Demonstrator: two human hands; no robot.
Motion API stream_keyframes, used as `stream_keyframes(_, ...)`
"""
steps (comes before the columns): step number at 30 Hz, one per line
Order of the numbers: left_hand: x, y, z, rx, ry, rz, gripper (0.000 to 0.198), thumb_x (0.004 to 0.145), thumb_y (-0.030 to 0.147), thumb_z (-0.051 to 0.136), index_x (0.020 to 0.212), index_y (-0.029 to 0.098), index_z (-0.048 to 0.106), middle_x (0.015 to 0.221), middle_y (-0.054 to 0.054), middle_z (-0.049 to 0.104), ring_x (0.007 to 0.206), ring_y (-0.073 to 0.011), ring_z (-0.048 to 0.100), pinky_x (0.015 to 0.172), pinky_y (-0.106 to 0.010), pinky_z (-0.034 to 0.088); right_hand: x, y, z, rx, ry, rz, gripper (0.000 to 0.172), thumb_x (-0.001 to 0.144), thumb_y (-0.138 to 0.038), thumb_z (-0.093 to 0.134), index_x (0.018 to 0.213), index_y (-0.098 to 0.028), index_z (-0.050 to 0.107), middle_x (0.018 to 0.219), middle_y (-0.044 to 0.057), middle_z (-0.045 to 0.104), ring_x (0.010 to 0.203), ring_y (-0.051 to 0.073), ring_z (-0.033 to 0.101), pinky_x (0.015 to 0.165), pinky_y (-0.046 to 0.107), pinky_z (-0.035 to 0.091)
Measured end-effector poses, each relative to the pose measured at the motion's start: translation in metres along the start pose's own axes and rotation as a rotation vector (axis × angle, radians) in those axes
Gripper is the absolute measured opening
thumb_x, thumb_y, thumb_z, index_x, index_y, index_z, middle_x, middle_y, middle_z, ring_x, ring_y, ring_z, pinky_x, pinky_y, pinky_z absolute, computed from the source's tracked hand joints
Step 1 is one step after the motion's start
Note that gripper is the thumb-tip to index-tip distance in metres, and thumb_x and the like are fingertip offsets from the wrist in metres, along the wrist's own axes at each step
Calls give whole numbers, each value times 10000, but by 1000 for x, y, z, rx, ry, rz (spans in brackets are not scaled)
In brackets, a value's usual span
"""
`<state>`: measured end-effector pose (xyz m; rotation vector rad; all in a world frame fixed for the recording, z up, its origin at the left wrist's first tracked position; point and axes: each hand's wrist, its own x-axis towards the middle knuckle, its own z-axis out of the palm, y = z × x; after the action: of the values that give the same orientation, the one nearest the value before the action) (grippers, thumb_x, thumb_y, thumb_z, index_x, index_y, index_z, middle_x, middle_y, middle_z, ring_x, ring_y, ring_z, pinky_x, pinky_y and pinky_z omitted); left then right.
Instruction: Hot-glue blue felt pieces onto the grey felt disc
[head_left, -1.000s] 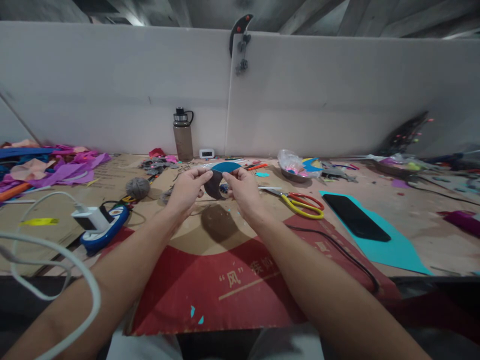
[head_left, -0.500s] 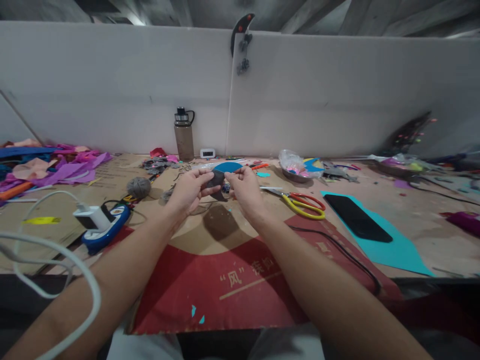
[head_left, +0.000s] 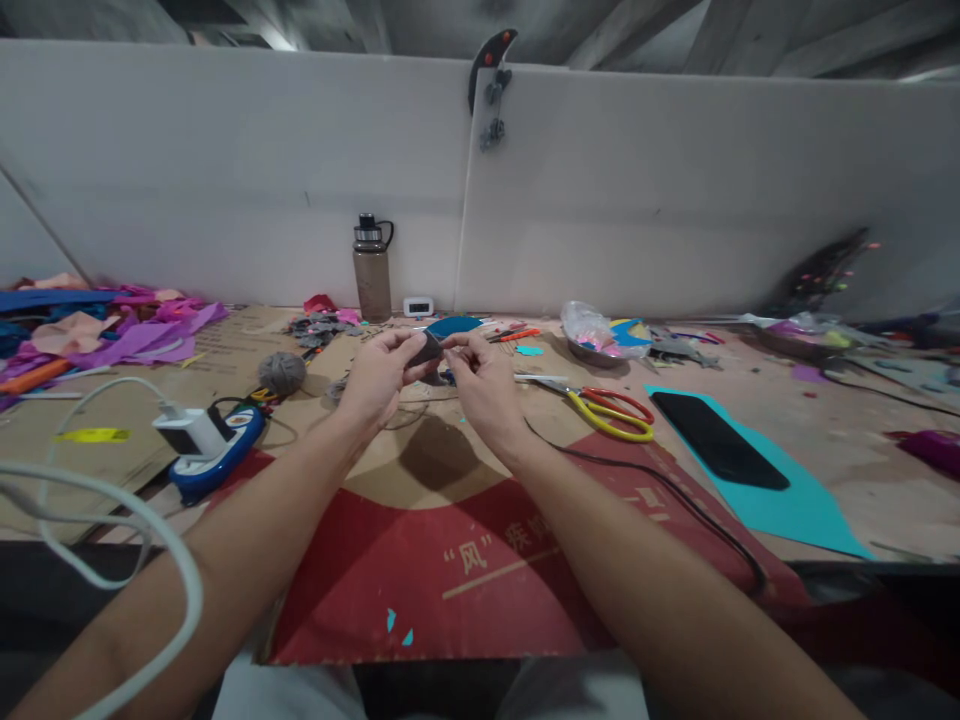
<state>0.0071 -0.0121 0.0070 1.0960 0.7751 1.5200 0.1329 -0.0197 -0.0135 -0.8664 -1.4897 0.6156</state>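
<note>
A small dark grey piece that looks like felt [head_left: 430, 350] is pinched between both hands above the cardboard. My left hand [head_left: 385, 372] is closed on it, thumb on top and fingers below. At its right edge, my right hand [head_left: 478, 372] has thumb and forefinger pressed together. The fingers partly hide the piece. A curved blue piece [head_left: 454, 326] shows just beyond the fingertips; whether it is joined to the grey one I cannot tell. Under the hands lies a red and tan cardboard sheet [head_left: 360, 590]. Scissors with red and yellow handles [head_left: 611, 412] lie right of my right hand.
A ball of grey yarn [head_left: 281, 372] and a blue power strip [head_left: 217, 468] are at left. At the back stand a bottle [head_left: 372, 275] and a small white clock [head_left: 418, 307]. A black phone [head_left: 716, 438] rests on turquoise sheet [head_left: 814, 525]. Felt scraps [head_left: 142, 335] pile far left.
The grey piece has tilted, so less of it shows and its pointed lower end no longer hangs clearly. My right fingers have shifted and curled closer together at its edge.
</note>
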Motion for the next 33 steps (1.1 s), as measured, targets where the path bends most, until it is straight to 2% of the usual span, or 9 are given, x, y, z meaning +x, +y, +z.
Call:
stream_keyframes(4,1,0,-1,-8,-5,15,130,680,227,692,706,126,615,780,-23,618,742,-109,595,732,-291,540,-3,-3,-2,-228,-52,-193,218,848,-243,436,989,-242,602,845,38,556,787,160,475,751,307,373)
stream_keyframes(7,1,1,-2,-16,-3,19,152,663,245,708,716,132,622,792,-20,619,725,-101,586,705,-284,545,-5,-5,-2,-370,-86,-298,277,870,-227,404,1081,-225,584,928,72,550,827,167,488,784,319,385)
stream_keyframes(14,1,3,-3,-11,38,24,180,626,255,724,697,140,606,763,-9,604,686,-99,581,621,-251,547,-6,-6,-1,-582,-112,-339,338,899,-234,350,1147,-174,572,851,76,499,700,145,466,682,291,415)
stream_keyframes(19,6,1,-8,-26,76,36,170,626,233,702,666,142,564,701,14,589,625,-90,576,622,-272,550,-8,-6,1,-656,-176,-385,320,887,-220,371,1137,-154,561,908,108,532,811,179,492,742,315,429)
stream_keyframes(22,14,1,-16,-57,127,56,167,625,216,693,686,148,553,697,14,605,650,-111,612,645,-286,552,-14,-9,3,-626,-309,-412,292,892,-251,383,1076,-146,585,958,116,564,892,183,507,804,315,418)
stream_keyframes(25,23,5,-27,-86,147,83,146,650,216,667,704,146,552,732,-13,635,700,-138,639,669,-299,552,-17,-14,2,-542,-547,-409,284,892,-323,413,970,-169,638,871,74,606,835,153,531,780,276,407)
stream_keyframes(27,27,9,-34,-116,160,106,138,665,224,652,730,147,558,780,-29,654,721,-145,647,668,-294,553,-15,-17,-3,-494,-632,-357,323,887,-382,418,846,-175,662,785,46,618,774,137,540,731,255,397)
stream_keyframes(29,30,12,-38,-149,177,119,139,667,226,648,745,152,560,800,-34,663,732,-151,653,658,-280,554,-8,-16,-13,-502,-542,-252,403,894,-429,375,758,-168,650,709,32,610,704,129,536,671,246,381)
stream_keyframes(33,32,16,-40,-164,174,119,131,666,219,646,729,151,554,781,-43,668,760,-166,658,660,-271,556,9,-1,-39,-739,-140,36,363,878,-424,375,865,-162,626,746,52,632,677,150,543,632,262,363)
